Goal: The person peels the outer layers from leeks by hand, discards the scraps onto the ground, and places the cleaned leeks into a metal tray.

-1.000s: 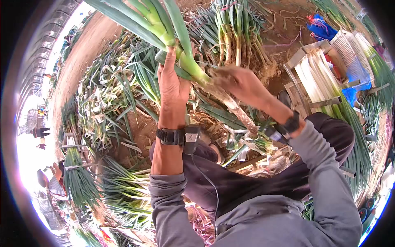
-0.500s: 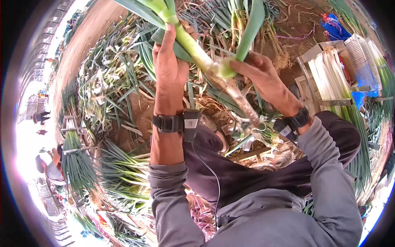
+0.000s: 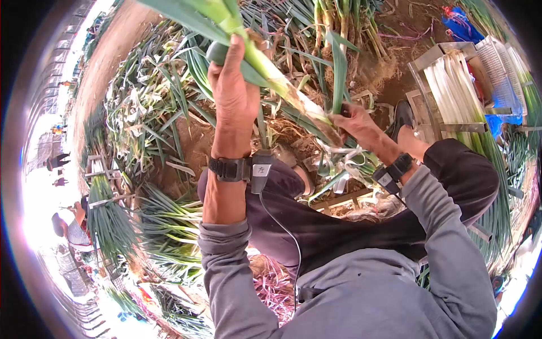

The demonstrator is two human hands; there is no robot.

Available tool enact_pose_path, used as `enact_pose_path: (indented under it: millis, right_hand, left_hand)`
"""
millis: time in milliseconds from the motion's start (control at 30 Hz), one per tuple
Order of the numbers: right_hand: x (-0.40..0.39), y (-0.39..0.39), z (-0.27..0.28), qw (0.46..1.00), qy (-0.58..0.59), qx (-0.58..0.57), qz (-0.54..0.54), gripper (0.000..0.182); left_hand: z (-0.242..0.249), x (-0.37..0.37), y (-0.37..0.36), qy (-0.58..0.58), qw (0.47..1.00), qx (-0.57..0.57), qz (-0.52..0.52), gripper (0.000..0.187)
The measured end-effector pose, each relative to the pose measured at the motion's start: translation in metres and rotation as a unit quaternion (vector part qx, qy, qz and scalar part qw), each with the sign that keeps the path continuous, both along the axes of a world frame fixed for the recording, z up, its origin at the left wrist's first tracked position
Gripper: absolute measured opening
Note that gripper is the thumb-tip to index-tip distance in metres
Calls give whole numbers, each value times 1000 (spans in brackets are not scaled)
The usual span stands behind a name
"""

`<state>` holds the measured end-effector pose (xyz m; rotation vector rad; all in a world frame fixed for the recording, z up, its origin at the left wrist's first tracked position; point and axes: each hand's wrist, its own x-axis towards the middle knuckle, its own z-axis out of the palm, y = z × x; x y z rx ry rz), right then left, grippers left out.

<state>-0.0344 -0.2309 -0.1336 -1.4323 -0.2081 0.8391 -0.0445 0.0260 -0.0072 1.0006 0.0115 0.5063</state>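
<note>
My left hand (image 3: 234, 93) is wrapped round the stalk of a large green onion (image 3: 266, 69), held slanting with its leaves at the upper left and its root end at the lower right. A green outer leaf (image 3: 339, 73) stands away from the stalk near the root end. My right hand (image 3: 364, 129) pinches the base of that leaf, close to the stalk's lower part. Between the fingers, the exact contact is partly hidden.
Trimmed leaves (image 3: 149, 96) are heaped at the left. More green onions with roots (image 3: 344, 28) lie ahead. At the right, white stalks (image 3: 454, 85) rest in a rack beside a white crate (image 3: 499, 68). Another bundle (image 3: 110, 220) sits in a rack at left. A person (image 3: 70, 223) is at far left.
My right hand has moved down along the stalk toward the root end, drawing the outer leaf with it. My left hand has stayed nearly in place with the green onion.
</note>
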Motion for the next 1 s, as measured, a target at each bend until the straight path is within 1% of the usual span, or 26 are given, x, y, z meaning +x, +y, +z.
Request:
enact_pose_path:
  millis: [33, 67, 100, 133, 167, 233, 267, 300, 367, 400, 433, 467, 500, 567, 600, 633, 700, 733, 767, 833, 900, 933, 967, 1000]
  right_hand:
    - [1, -7, -14, 992, -72, -98, 27, 25]
    - [-2, -18, -40, 969, -140, -195, 56, 27]
    - [-11, -42, -103, 928, -212, -282, 123, 33]
    - [-17, -69, -152, 867, -283, -362, 191, 40]
    - [-23, -86, -144, 860, -193, -356, 309, 44]
    - [-30, -87, -122, 795, -221, -437, 357, 44]
    - [-19, -72, -115, 836, -322, -368, 247, 43]
    - [-8, -48, -100, 855, -411, -288, 129, 41]
    - [13, 18, 5, 882, -443, -161, -20, 44]
    - [20, 44, 38, 852, -499, -155, -28, 48]
    - [25, 67, 58, 820, -552, -150, -36, 52]
    - [31, 90, 68, 756, -639, -130, -56, 55]
    - [36, 109, 75, 684, -718, -108, -75, 59]
    - [36, 137, 87, 654, -744, -123, -54, 57]
    - [37, 145, 89, 635, -762, -105, -75, 49]
    - [37, 152, 86, 636, -762, -97, -75, 49]
    - [33, 163, 85, 721, -685, -77, -72, 39]
    - [33, 161, 91, 781, -619, -22, -86, 32]
    - [33, 160, 96, 781, -618, -23, -86, 32]
    - [39, 155, 106, 859, -511, -28, -27, 27]
    - [42, 156, 111, 865, -499, -23, -37, 30]
    - [44, 158, 111, 894, -446, 44, -27, 32]
    - [45, 158, 111, 914, -389, 111, -15, 34]
    - [45, 157, 114, 948, -294, 117, 30, 33]
  left_hand:
    - [3, 3, 5, -6, 1000, -2, 23, 34]
    - [6, 5, 13, 8, 996, -38, 82, 37]
    - [13, 2, 32, 6, 996, -26, 82, 38]
    - [22, -1, 42, -30, 998, -44, 46, 37]
    - [27, -7, 49, -65, 996, -61, 16, 36]
    - [25, -3, 60, -58, 996, -51, 43, 35]
    - [24, -1, 64, -52, 996, -42, 64, 34]
    - [24, 2, 60, -72, 995, -31, 68, 31]
    - [18, 6, 60, -65, 994, -18, 89, 27]
    - [17, 8, 59, -71, 993, -16, 89, 27]
    - [15, 9, 57, -40, 993, -39, 104, 28]
    - [13, 10, 54, -8, 991, -63, 118, 29]
    - [12, 10, 50, -10, 991, -62, 118, 29]
    - [13, 9, 45, -7, 993, -36, 108, 37]
    - [12, 9, 42, -12, 994, -47, 103, 44]
    - [14, 6, 43, -12, 993, -42, 109, 44]
    - [16, -1, 49, 34, 994, -62, 87, 38]
    - [15, -4, 52, 35, 994, -61, 90, 38]
    - [15, -7, 53, 43, 994, -69, 70, 37]
    - [13, -7, 54, 48, 995, -77, 45, 36]
    - [9, -9, 57, 19, 998, -58, 15, 35]
    - [5, -7, 61, 17, 999, -28, 16, 33]
    - [0, -5, 65, 16, 999, -28, 15, 33]
    - [-4, -4, 67, 35, 998, -56, 8, 30]
